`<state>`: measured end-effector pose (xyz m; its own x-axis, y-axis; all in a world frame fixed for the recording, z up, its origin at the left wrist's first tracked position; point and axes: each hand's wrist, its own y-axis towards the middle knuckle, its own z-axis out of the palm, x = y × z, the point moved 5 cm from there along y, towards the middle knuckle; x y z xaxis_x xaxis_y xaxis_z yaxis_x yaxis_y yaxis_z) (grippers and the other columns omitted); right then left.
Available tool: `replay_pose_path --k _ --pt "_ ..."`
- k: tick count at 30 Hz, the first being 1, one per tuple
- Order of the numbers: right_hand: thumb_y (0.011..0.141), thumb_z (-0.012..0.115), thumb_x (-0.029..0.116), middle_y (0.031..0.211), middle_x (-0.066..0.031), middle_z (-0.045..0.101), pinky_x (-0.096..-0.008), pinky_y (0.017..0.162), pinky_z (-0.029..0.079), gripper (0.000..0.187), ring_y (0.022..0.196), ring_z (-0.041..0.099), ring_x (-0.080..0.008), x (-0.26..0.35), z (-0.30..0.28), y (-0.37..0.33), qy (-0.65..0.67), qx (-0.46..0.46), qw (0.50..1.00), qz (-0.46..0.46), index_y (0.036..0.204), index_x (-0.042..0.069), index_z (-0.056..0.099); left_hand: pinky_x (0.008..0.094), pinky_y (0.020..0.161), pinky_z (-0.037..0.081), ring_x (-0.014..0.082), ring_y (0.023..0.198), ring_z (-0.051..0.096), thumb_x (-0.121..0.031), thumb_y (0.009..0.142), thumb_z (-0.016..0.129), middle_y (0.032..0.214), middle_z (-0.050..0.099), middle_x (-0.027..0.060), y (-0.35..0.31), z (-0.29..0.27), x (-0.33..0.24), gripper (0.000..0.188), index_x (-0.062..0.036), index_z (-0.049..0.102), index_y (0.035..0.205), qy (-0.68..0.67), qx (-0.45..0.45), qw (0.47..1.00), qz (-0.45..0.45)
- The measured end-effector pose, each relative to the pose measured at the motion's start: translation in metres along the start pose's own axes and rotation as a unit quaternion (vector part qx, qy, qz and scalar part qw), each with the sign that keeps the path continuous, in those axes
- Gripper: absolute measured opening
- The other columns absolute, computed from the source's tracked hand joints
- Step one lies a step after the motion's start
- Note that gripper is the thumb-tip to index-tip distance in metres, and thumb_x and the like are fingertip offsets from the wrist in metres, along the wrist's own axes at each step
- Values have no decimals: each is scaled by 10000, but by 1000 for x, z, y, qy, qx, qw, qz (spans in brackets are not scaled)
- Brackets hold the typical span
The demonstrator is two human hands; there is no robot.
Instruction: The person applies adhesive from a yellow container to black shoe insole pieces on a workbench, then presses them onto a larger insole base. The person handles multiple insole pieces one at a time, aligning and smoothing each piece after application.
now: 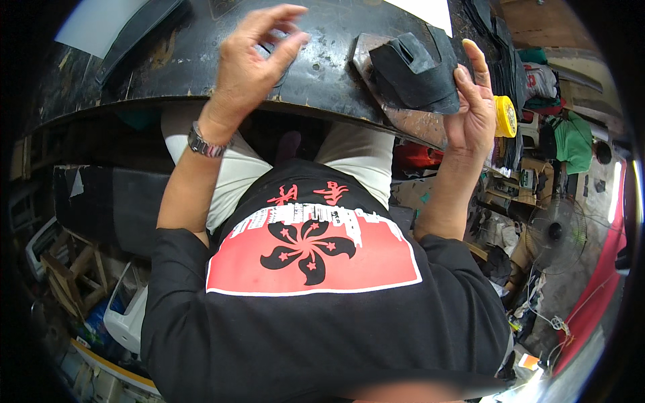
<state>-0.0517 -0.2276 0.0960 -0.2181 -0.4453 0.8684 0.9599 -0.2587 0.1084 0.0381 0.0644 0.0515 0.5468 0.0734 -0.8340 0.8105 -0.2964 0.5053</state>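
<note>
Above the dark worktable [322,40], my left hand [252,64] is raised with its thumb and fingers curved apart. Beneath its palm a dark flat piece [285,75] partly shows; the hand covers the rest. Toward the right, black sheet-like pieces [411,75], probably leather or rubber, lie stacked and folded on a worn, shiny slab [416,125]. My right hand [472,107] stands beside their right edge, index finger stretched up and thumb close to the black material. Whether the thumb touches it, I cannot tell. The other fingers of that hand are largely hidden.
A yellow-lidded container [505,117] stands just right of my right hand. Long black strips [144,30] and a white sheet [101,27] lie at the table's left. Behind on the right are a fan [555,232] and a person in green [573,142]. A white chair [127,316] stands lower left.
</note>
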Motion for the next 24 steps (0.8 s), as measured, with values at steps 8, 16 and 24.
replay_pose_path --k 8,16,24 --pt "865 625 -133 1194 -159 632 -273 948 537 680 1084 630 -174 -29 34 -6 -68 32 997 3 1480 55 406 274 804 591 131 918 700 -156 960 694 1072 723 82 -43 65 -19 299 24 667 1197 -430 167 832 -309" --pt "829 723 -75 1263 -140 605 -328 950 508 741 1068 631 -208 -4 71 -32 -283 77 919 -264 1482 37 391 248 748 575 141 878 714 -149 972 680 1010 739 73 -43 26 -32 246 9 692 1159 -366 101 890 -252" --pt "758 783 -100 1259 -143 641 -326 965 487 751 1052 637 -178 -29 110 -49 -407 250 855 -201 1436 -38 466 234 729 562 70 826 657 -137 932 737 957 730 35 -48 24 -38 226 13 715 1099 -358 89 900 -230"
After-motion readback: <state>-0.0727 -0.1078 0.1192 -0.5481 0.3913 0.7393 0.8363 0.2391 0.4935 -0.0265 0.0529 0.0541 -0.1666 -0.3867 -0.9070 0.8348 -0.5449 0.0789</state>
